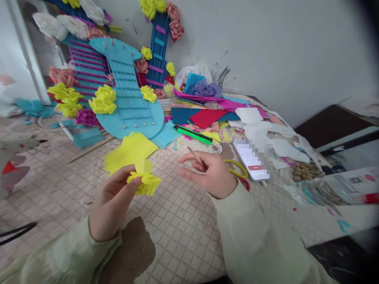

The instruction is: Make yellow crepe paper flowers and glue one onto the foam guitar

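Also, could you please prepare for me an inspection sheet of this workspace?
Surface: grid-patterned tabletop, with a dark irregular patch near the left sleeve.
Job's things: yellow paper flower; thin stick; yellow sheets.
Clutter: green-and-black tool, phone, purple yarn, paper scraps.
Left hand: pinches the flower.
Right hand: holds the stick, apart from the flower.
Cables: black cable-like loop at the left edge.
Surroundings: pale wall; light-blue stringed cutout at the back.
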Action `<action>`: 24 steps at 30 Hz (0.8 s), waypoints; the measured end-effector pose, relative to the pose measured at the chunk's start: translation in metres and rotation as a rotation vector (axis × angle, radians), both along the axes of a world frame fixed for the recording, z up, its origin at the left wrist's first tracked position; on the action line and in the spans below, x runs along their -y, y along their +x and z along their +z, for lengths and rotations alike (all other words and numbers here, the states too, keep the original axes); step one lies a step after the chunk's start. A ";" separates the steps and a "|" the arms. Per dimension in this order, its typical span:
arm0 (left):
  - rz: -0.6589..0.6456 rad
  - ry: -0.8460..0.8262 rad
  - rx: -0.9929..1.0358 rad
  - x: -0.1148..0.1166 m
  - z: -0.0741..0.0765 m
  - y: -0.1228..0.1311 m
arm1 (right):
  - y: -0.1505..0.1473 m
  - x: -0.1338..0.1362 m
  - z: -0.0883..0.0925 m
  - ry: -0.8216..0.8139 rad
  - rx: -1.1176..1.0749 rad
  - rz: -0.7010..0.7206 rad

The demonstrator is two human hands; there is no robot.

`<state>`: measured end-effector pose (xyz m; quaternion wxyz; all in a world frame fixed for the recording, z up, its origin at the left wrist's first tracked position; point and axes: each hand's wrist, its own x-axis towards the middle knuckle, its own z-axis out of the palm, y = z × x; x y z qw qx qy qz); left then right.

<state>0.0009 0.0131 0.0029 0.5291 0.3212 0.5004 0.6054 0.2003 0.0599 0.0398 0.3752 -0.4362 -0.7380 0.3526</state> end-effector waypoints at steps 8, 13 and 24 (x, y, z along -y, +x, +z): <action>-0.363 0.062 -0.105 0.015 -0.008 0.001 | -0.020 0.015 0.005 -0.185 -0.074 0.247; -0.365 0.086 -0.060 0.012 -0.005 0.003 | -0.021 0.015 0.004 -0.193 -0.026 0.271; -0.402 0.070 -0.143 0.007 0.005 0.001 | -0.020 0.016 0.007 -0.117 0.139 0.294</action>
